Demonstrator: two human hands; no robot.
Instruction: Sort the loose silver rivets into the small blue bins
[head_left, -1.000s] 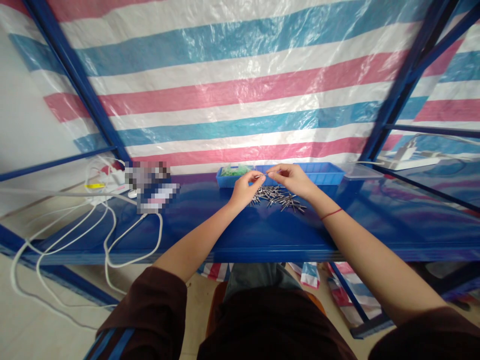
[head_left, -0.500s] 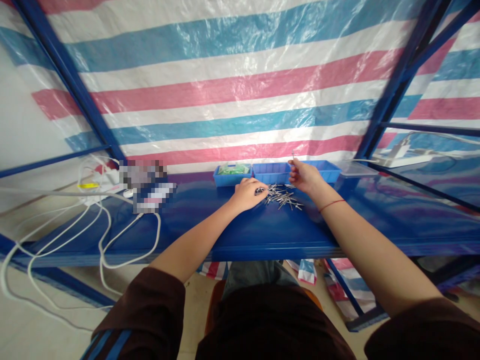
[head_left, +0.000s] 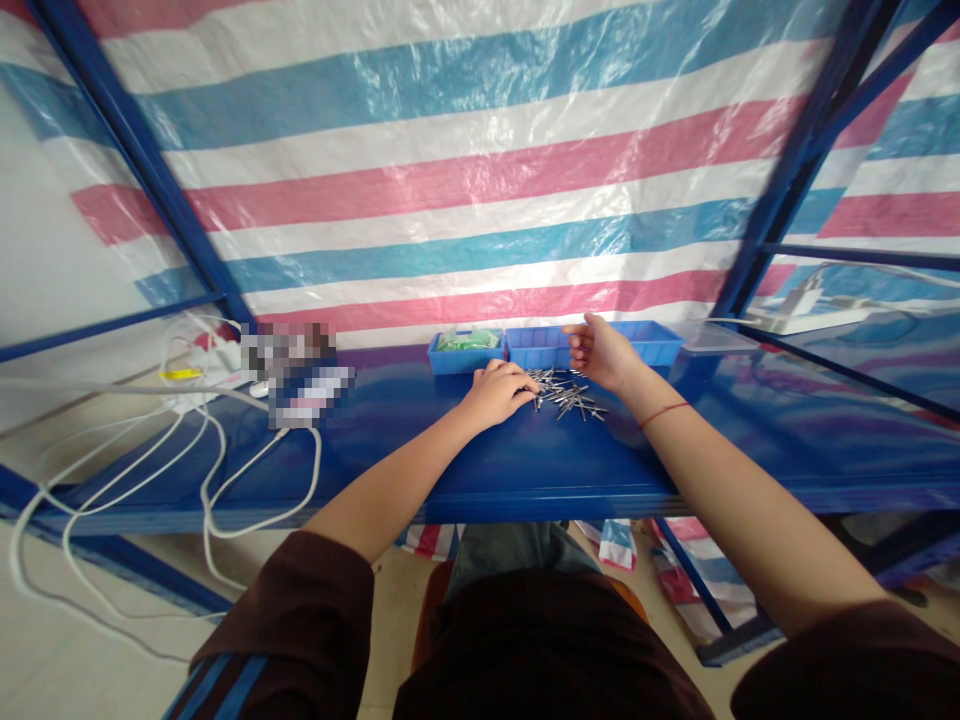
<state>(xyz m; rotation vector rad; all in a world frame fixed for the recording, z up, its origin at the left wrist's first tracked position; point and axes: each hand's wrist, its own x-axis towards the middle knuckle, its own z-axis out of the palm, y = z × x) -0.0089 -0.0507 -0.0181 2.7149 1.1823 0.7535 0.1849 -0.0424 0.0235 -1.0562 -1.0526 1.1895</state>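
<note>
1. Specimen: a heap of slim metal pins (head_left: 574, 402), silvery grey, straight and rod-like. Bright glints along some shafts; darker grey between them. Ends too small to make out in detail.
2. Arrangement: loose and disordered, pins crossing one another at many angles. Denser toward the left and back; at the front right, individual shafts fan outward and read as separate lines.
3. Location: directly on the glossy blue tabletop (head_left: 547, 465), between the two hands, in front of a long blue tray (head_left: 538, 346).
4. Left hand (head_left: 496, 390): palm down, fingers bent, fingertips at the left edge of the heap. Whether a pin is gripped there cannot be told; the fingers hide the contact.
5. Right hand (head_left: 606, 352): raised at the heap's back right, in front of the tray, which it partly covers. Thumb side up, fingers loosely curled and parted. Red cord (head_left: 664, 412) around the wrist.
6. Hands well apart from each other.
7. Adjacent: a smaller blue box (head_left: 465, 362) beside the tray's left end, containing green material (head_left: 466, 341), apparently in clear wrapping.
</note>
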